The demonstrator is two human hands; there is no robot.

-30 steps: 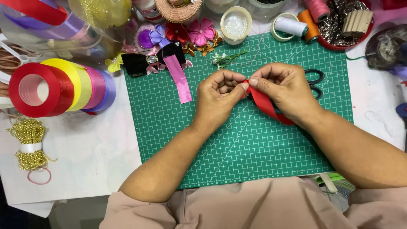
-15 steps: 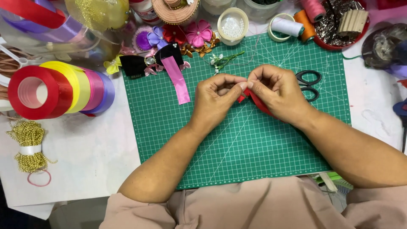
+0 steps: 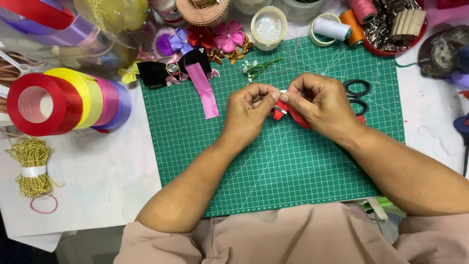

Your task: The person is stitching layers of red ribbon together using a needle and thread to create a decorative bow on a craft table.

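Note:
Both my hands meet over a green cutting mat [image 3: 205, 161]. My left hand [image 3: 249, 115] and my right hand [image 3: 320, 102] pinch a strip of red ribbon [image 3: 297, 119] between their fingertips; the ribbon is folded at the pinch and trails under my right palm. A thin silvery piece, perhaps a needle or pin, shows between the fingers; I cannot tell which hand holds it. Black-handled scissors [image 3: 356, 98] lie just behind my right hand.
A pink ribbon strip [image 3: 204, 98] and a black bow [image 3: 166, 71] lie at the mat's upper left. Ribbon spools [image 3: 63, 102] stand at the left, a gold bead coil [image 3: 31, 166] below them. Fabric flowers [image 3: 217, 36], thread spools [image 3: 337, 24] and a small tub [image 3: 268, 27] line the back.
My hands have shifted slightly up and closed in on the ribbon; less of the red strip shows below my right hand than a second ago.

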